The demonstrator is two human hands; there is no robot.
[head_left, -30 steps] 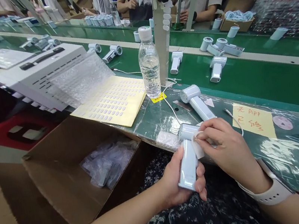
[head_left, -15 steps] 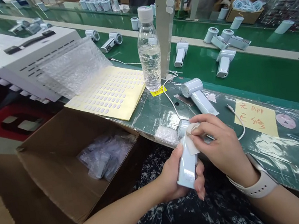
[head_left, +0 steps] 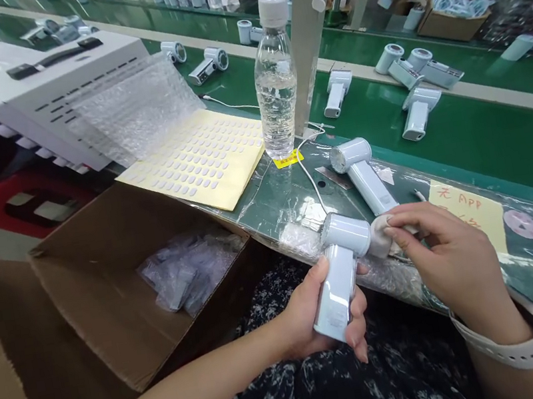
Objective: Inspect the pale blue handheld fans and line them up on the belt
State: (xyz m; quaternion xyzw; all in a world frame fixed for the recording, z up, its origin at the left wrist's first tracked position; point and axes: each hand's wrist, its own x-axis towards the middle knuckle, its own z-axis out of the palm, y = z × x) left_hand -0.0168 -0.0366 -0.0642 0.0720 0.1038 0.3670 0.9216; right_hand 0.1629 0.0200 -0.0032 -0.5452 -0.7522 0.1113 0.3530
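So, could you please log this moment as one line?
left hand: holds pale-blue device by handle | right hand: pinches white wipe beside device's head | nearby: second device, bottle

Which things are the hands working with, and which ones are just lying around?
In the job:
pale blue handheld device, in the left hand
white tissue or cloth, pinched in the right hand

Probably just lying about:
clear plastic bottle
handwritten yellow note
round pink sticker
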